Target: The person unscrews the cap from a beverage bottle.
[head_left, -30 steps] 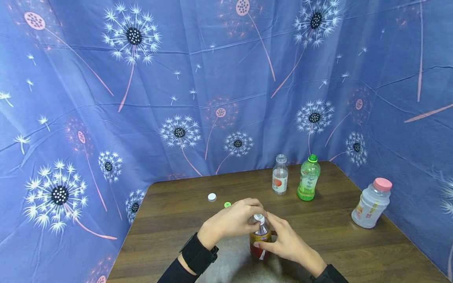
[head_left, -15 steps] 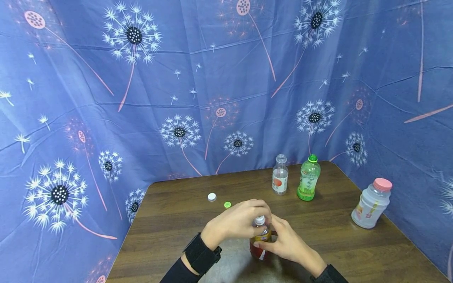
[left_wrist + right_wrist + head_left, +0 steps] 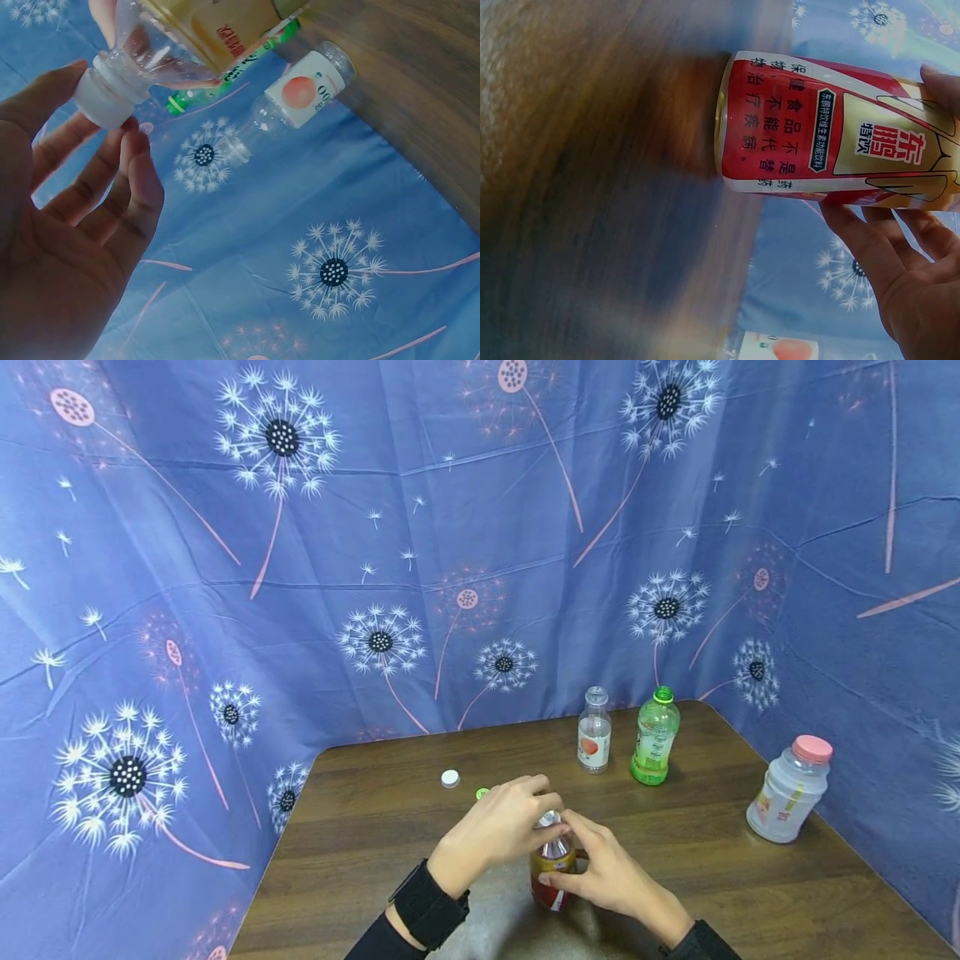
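Presently, the bottle (image 3: 551, 892) stands upright on the wood-grain table (image 3: 360, 835), its label printed red and gold. The left hand (image 3: 498, 825) pinches the white cap (image 3: 103, 103) at the neck between thumb and fingertips. The right hand (image 3: 617, 872) is curved around the smooth body, thumb opposite fingers. Beyond stand 2 uncapped vessels: 1 transparent flask (image 3: 593, 739) and 1 waisted green flask (image 3: 655, 742). Right: 1 translucent jar (image 3: 786, 797), pink-lidded. Left: 2 round lids, white (image 3: 449, 778) and green (image 3: 482, 793).
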The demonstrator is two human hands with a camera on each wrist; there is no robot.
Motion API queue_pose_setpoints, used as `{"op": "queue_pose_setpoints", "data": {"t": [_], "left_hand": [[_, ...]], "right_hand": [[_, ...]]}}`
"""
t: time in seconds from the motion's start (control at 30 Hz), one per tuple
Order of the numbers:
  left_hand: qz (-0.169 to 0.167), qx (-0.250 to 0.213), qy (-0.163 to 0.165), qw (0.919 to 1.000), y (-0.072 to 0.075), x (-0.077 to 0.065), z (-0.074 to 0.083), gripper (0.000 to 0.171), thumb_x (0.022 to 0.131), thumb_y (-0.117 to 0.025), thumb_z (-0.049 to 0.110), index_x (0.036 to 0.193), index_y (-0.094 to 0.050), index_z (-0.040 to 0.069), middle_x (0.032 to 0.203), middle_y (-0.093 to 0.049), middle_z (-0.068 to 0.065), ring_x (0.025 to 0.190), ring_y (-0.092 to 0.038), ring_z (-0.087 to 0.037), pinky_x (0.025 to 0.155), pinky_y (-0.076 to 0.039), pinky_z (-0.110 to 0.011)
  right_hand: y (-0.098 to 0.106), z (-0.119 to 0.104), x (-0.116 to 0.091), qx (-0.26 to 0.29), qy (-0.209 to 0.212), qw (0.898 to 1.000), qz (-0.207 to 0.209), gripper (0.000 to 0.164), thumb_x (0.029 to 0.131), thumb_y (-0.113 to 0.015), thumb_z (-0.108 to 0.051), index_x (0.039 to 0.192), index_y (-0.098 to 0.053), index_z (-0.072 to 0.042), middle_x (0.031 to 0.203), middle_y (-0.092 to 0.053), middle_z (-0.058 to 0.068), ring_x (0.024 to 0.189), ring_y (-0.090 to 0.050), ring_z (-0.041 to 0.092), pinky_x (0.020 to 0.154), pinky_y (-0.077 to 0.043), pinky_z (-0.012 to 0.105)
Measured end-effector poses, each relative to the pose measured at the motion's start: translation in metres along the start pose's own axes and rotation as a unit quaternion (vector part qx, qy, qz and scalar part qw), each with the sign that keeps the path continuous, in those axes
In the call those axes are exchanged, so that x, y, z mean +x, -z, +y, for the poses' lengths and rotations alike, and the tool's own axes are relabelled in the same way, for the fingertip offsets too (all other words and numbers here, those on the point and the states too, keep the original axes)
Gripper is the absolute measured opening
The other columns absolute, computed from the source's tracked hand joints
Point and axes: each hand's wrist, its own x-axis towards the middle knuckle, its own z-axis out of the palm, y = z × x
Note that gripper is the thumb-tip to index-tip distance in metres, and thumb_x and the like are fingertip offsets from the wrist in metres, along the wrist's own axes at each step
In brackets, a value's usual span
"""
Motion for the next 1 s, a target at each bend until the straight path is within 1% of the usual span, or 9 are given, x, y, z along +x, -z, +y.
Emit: {"op": "queue_pose_setpoints", "data": {"t": [0.13, 0.33, 0.5, 0.57, 0.63, 0.7, 0.83, 0.93, 1.0], "left_hand": [[-0.020, -0.045, -0.004, 0.9988, 0.003, -0.001, -0.001, 0.013, 0.098, -0.076, 0.027, 0.108, -0.077, 0.019, 0.100, -0.062, 0.008, 0.080, -0.055, 0.005, 0.069, -0.044, -0.005], [-0.042, -0.069, -0.025, 0.9964, 0.007, -0.002, -0.002, 0.015, 0.096, -0.077, 0.015, 0.110, -0.077, 0.016, 0.113, -0.068, 0.006, 0.104, -0.063, -0.004, 0.084, -0.049, -0.007], [-0.062, -0.118, -0.028, 0.9907, 0.009, -0.002, -0.002, 0.029, 0.094, -0.069, -0.002, 0.119, -0.072, 0.013, 0.118, -0.069, 0.004, 0.114, -0.063, -0.006, 0.095, -0.049, -0.011], [-0.068, -0.132, -0.029, 0.9886, 0.009, -0.003, -0.001, 0.037, 0.092, -0.066, -0.008, 0.121, -0.071, 0.013, 0.119, -0.069, 0.004, 0.115, -0.062, -0.005, 0.096, -0.049, -0.011], [-0.067, -0.126, -0.031, 0.9893, 0.009, -0.003, 0.000, 0.039, 0.090, -0.066, -0.008, 0.122, -0.070, 0.014, 0.121, -0.068, 0.004, 0.115, -0.062, -0.005, 0.095, -0.049, -0.012], [-0.059, -0.096, -0.032, 0.9931, 0.008, -0.002, 0.001, 0.040, 0.087, -0.069, -0.003, 0.122, -0.070, 0.016, 0.124, -0.066, 0.004, 0.117, -0.061, -0.008, 0.097, -0.050, -0.017], [-0.025, -0.014, -0.012, 0.9995, 0.004, -0.002, 0.004, 0.036, 0.088, -0.080, 0.025, 0.123, -0.069, 0.021, 0.129, -0.063, 0.005, 0.122, -0.060, -0.014, 0.098, -0.054, -0.030], [0.004, 0.035, 0.014, 0.9993, 0.000, -0.001, 0.007, 0.037, 0.092, -0.078, 0.046, 0.118, -0.071, 0.022, 0.117, -0.065, 0.006, 0.104, -0.063, -0.012, 0.083, -0.056, -0.026], [0.016, 0.050, 0.029, 0.9982, -0.002, -0.001, 0.008, 0.035, 0.093, -0.076, 0.051, 0.112, -0.072, 0.021, 0.104, -0.064, 0.007, 0.088, -0.061, -0.008, 0.072, -0.053, -0.021]], "right_hand": [[0.000, 0.000, 0.001, 0.004, 0.009, 1.000, -0.001, 0.087, 0.089, -0.083, -0.046, 0.160, -0.036, -0.031, 0.151, -0.056, -0.005, 0.126, -0.065, 0.016, 0.097, -0.060, 0.034], [-0.001, 0.001, 0.001, 0.017, 0.019, 1.000, 0.000, 0.084, 0.089, -0.083, -0.044, 0.159, -0.037, -0.030, 0.151, -0.056, -0.004, 0.125, -0.066, 0.016, 0.094, -0.060, 0.031], [-0.001, 0.004, 0.001, 0.042, 0.033, 0.999, -0.008, 0.086, 0.090, -0.083, -0.039, 0.161, -0.035, -0.028, 0.148, -0.057, -0.002, 0.122, -0.067, 0.016, 0.093, -0.060, 0.028], [-0.001, 0.004, 0.001, 0.046, 0.032, 0.998, -0.010, 0.087, 0.090, -0.083, -0.040, 0.161, -0.034, -0.029, 0.148, -0.057, -0.002, 0.122, -0.067, 0.016, 0.093, -0.060, 0.028], [-0.001, 0.004, 0.001, 0.046, 0.031, 0.998, -0.011, 0.086, 0.090, -0.083, -0.040, 0.161, -0.035, -0.029, 0.148, -0.057, -0.002, 0.123, -0.067, 0.017, 0.093, -0.060, 0.028], [0.000, 0.004, 0.001, 0.047, 0.026, 0.998, -0.013, 0.084, 0.090, -0.082, -0.041, 0.160, -0.036, -0.030, 0.147, -0.056, -0.003, 0.124, -0.067, 0.018, 0.094, -0.060, 0.028], [0.000, 0.001, 0.000, 0.040, 0.014, 0.999, -0.015, 0.084, 0.090, -0.082, -0.043, 0.159, -0.037, -0.030, 0.148, -0.057, -0.004, 0.124, -0.068, 0.021, 0.095, -0.060, 0.030], [-0.001, -0.001, -0.001, 0.027, 0.003, 1.000, -0.007, 0.083, 0.090, -0.082, -0.046, 0.159, -0.038, -0.030, 0.148, -0.058, -0.003, 0.122, -0.069, 0.022, 0.093, -0.061, 0.031], [-0.001, -0.002, -0.001, 0.027, -0.003, 1.000, -0.004, 0.082, 0.089, -0.083, -0.046, 0.157, -0.039, -0.031, 0.147, -0.059, -0.003, 0.121, -0.069, 0.021, 0.092, -0.061, 0.032]]}}
